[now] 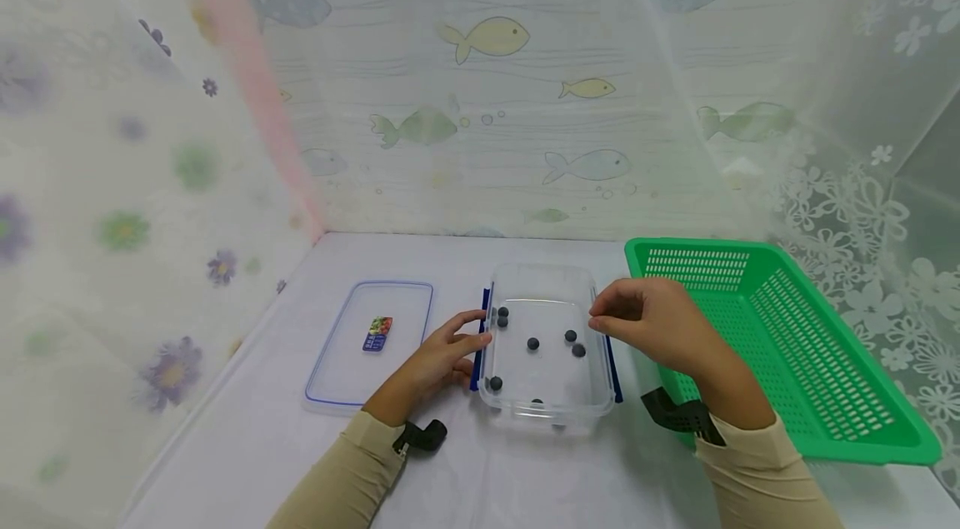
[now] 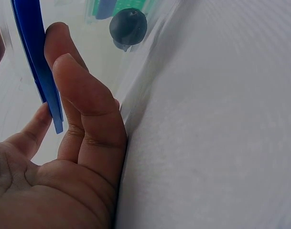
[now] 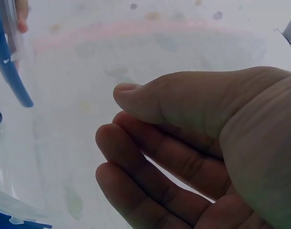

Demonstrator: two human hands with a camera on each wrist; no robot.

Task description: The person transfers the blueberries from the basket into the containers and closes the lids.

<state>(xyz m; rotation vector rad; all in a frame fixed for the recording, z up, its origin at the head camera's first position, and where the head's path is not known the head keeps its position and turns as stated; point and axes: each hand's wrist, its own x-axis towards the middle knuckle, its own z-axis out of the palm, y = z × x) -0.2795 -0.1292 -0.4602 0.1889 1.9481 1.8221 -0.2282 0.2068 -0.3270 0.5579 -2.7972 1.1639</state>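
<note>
A clear plastic container (image 1: 551, 383) with blue side clips stands on the white cloth, and several blueberries (image 1: 533, 343) lie scattered inside it. My left hand (image 1: 442, 358) holds the container's left wall, its fingers around the blue clip (image 2: 35, 52). One blueberry (image 2: 128, 27) shows large through the clear wall in the left wrist view. Above the container's right rim hovers my right hand (image 1: 663, 325), thumb and index fingertips close together. In the right wrist view its fingers (image 3: 135, 179) are loosely bent, with nothing visible between them and the thumb.
A clear lid (image 1: 330, 358) with a blue seal and a small printed label (image 1: 377, 334) lies left of the container. At the right a green slotted basket (image 1: 795, 337) stands close to my right forearm. Patterned curtains (image 1: 480, 121) hang behind and at both sides.
</note>
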